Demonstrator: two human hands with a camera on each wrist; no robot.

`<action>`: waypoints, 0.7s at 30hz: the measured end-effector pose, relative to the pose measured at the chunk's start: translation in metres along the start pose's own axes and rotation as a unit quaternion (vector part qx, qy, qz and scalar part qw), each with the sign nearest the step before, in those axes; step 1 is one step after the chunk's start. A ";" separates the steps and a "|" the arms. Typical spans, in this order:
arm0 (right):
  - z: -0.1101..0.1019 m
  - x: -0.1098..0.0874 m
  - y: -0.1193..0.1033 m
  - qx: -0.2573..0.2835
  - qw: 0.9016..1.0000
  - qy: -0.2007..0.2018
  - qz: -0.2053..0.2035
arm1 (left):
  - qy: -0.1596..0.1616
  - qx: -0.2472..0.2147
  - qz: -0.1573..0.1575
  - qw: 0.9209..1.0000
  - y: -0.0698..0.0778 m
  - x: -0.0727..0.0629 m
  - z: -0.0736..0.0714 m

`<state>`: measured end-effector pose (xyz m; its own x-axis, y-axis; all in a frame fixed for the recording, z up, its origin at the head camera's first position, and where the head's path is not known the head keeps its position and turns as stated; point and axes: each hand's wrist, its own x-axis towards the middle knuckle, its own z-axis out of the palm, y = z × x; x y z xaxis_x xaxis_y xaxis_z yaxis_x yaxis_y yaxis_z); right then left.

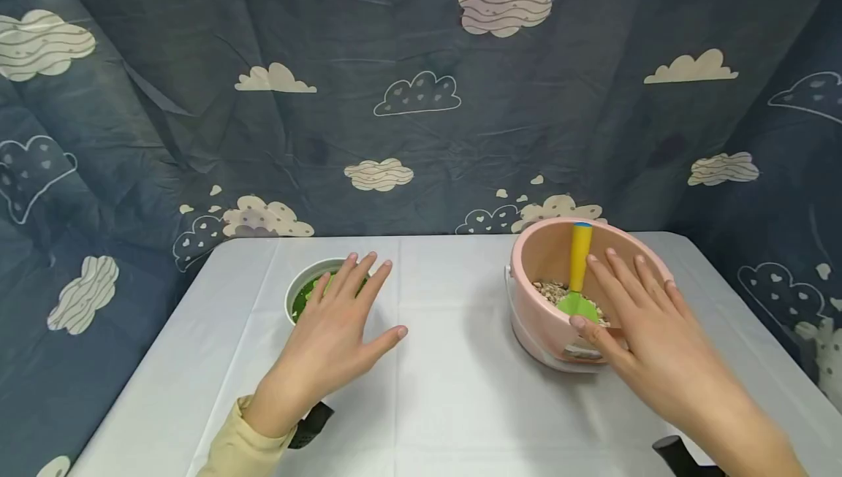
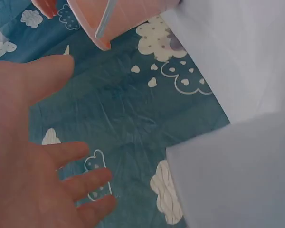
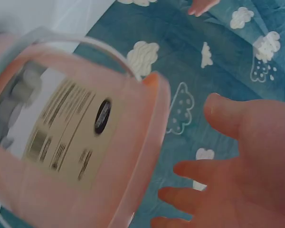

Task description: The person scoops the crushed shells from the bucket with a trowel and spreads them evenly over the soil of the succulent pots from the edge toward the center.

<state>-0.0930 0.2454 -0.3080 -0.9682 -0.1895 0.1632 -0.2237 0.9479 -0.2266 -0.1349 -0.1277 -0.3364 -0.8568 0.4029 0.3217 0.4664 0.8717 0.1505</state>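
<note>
My left hand (image 1: 332, 338) hovers with fingers spread in front of a small white bowl (image 1: 290, 291), overlapping it in the head view. Green leafy-looking bits (image 1: 301, 300) show inside that bowl; the hand hides the rest. On the right side stands a pink bucket (image 1: 534, 325) with pebbles (image 1: 547, 290) in it. A toy shovel with a yellow handle (image 1: 579, 259) and a green blade (image 1: 579, 306) leans upright among them. My right hand (image 1: 658, 331), fingers apart and holding nothing, is held before the bucket's near right rim. The right wrist view shows the bucket's printed label (image 3: 69, 126) beside that hand.
A white cloth covers the table (image 1: 434, 389), with bowl and bucket on opposite sides. Behind and around it hangs a dark blue cloud-patterned curtain (image 1: 408, 39). The bucket's pale carrying handle (image 3: 92, 43) hangs down against its outside.
</note>
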 end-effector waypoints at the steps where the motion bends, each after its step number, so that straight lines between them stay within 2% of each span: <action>1: -0.001 0.001 0.002 0.001 1.000 0.002 -0.001 | 0.004 -0.008 0.007 1.000 0.001 0.002 0.001; 6: -0.007 0.004 0.013 0.024 1.000 0.016 -0.008 | 0.031 -0.042 0.034 0.998 0.006 0.011 0.004; 14: -0.016 0.008 0.023 0.078 0.994 0.067 -0.041 | 0.033 -0.105 0.058 0.992 0.020 0.021 0.014; 18: -0.013 0.011 0.027 0.090 0.986 0.126 -0.064 | 0.052 -0.139 0.067 0.987 0.028 0.027 0.020; 21: -0.009 0.016 0.032 0.101 0.974 0.183 -0.093 | 0.065 -0.167 0.067 0.981 0.033 0.032 0.024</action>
<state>-0.1148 0.2755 -0.3036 -0.8131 -0.2142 0.5413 -0.4443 0.8292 -0.3393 -0.1526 -0.0792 -0.3433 -0.7573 0.4507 0.4726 0.6383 0.6638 0.3899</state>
